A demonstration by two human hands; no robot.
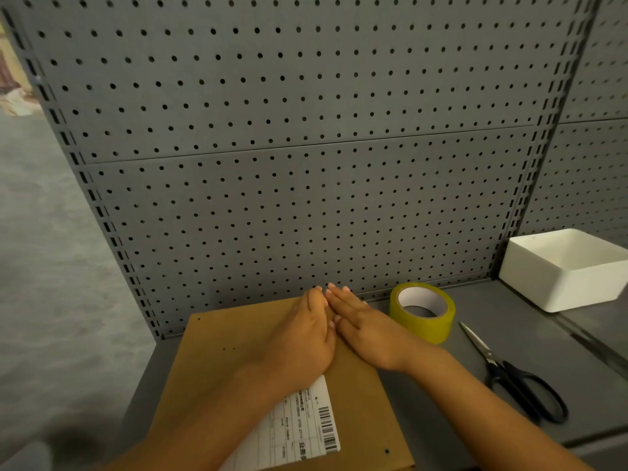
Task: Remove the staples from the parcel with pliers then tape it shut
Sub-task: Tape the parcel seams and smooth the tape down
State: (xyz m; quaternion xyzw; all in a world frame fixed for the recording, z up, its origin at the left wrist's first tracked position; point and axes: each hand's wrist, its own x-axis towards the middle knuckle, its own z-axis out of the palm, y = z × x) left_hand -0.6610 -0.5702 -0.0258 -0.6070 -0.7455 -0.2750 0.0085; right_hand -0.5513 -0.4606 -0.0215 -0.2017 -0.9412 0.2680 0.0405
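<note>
A brown cardboard parcel (217,372) lies flat on the grey bench, with a white shipping label (302,433) near its front. Small dark holes dot its top at the left. My left hand (302,338) and my right hand (363,328) lie side by side on the parcel's far middle, fingers straight and pointing away, pressing down on the top. Neither hand holds anything. A roll of yellow tape (423,311) stands just right of the parcel, close to my right hand. No pliers are in view.
Black-handled scissors (509,375) lie on the bench to the right of the tape. A white open box (564,270) sits at the back right. A grey pegboard wall (289,147) rises right behind the parcel. The bench's left edge drops to the floor.
</note>
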